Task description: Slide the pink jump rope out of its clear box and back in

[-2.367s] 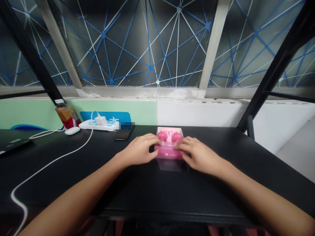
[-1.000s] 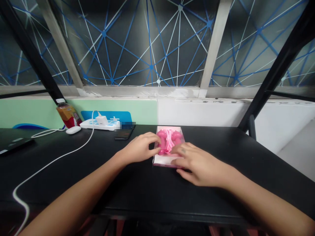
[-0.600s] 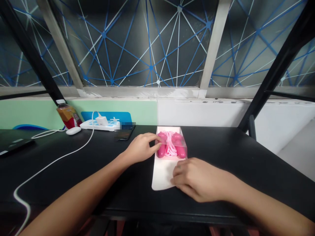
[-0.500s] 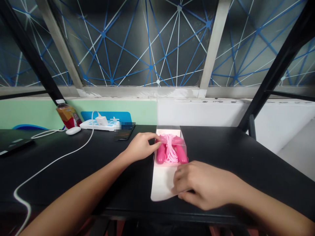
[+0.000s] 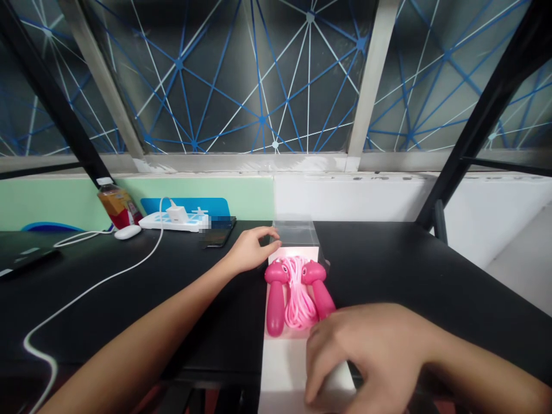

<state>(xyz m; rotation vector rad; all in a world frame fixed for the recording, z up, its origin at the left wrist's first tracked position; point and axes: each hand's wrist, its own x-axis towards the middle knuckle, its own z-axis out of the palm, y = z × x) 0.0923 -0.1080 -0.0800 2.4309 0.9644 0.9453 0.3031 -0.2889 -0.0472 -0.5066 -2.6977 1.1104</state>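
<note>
A pink skipping rope (image 5: 297, 299) with a coiled cord and two pink animal-headed handles lies on a white card insert (image 5: 287, 368). My right hand (image 5: 366, 356) sits over the card's near end and grips it, hiding its right part. The card sticks out from a clear plastic box (image 5: 295, 237), which now stands empty beyond the rope. My left hand (image 5: 252, 250) is at the box's left side, fingertips on its near corner, and a short gap separates it from the left handle.
A black table (image 5: 379, 259) runs under everything, and the card overhangs its near edge. Farther left are a phone (image 5: 219, 232), a white power strip (image 5: 172, 223), a white mouse (image 5: 128, 232), a drink bottle (image 5: 118, 207), a white cable (image 5: 99, 279) and a dark laptop (image 5: 26, 256).
The card and rope have slid farther out of the clear box toward me, with my right hand drawing back alongside. The rope now lies fully uncovered, and my left hand stays at the box.
</note>
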